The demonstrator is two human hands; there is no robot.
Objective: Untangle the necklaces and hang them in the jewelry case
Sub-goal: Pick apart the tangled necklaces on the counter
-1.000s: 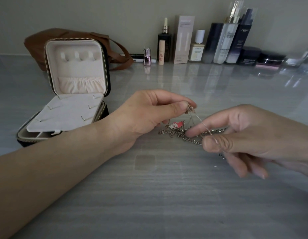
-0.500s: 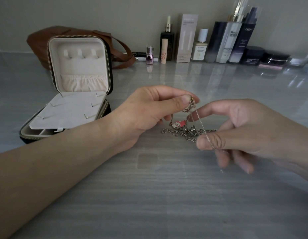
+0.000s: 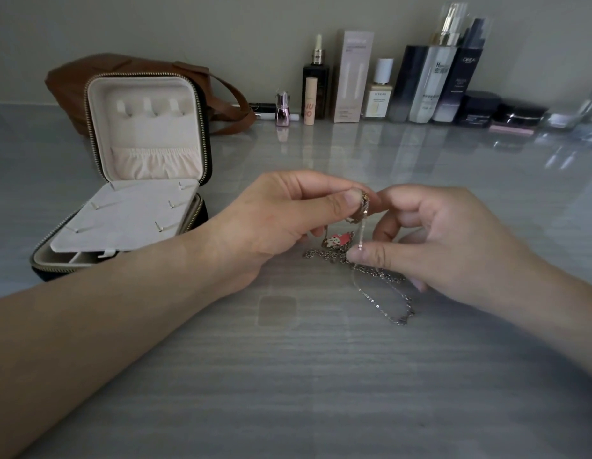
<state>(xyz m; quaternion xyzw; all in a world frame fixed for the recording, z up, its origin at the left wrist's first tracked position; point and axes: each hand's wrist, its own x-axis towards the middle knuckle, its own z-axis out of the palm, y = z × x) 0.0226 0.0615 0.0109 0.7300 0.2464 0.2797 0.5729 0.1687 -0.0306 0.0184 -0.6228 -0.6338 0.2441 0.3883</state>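
Head view: the necklaces [image 3: 354, 261] lie knotted mid-counter between the hands, with one clump lifted off the counter [image 3: 288, 392]. At the top, the left hand [image 3: 281, 220] keeps a narrow grip pinching that clump; just below, the right hand [image 3: 447, 243] pinches a thin chain [image 3: 363, 231] that runs taut. Pulling harder could cinch the knot or snap that fine strand, and the pink pendant [image 3: 341, 240] may snag links. Near the left edge the jewelry case [image 3: 145, 137] stands open, its hooks bare
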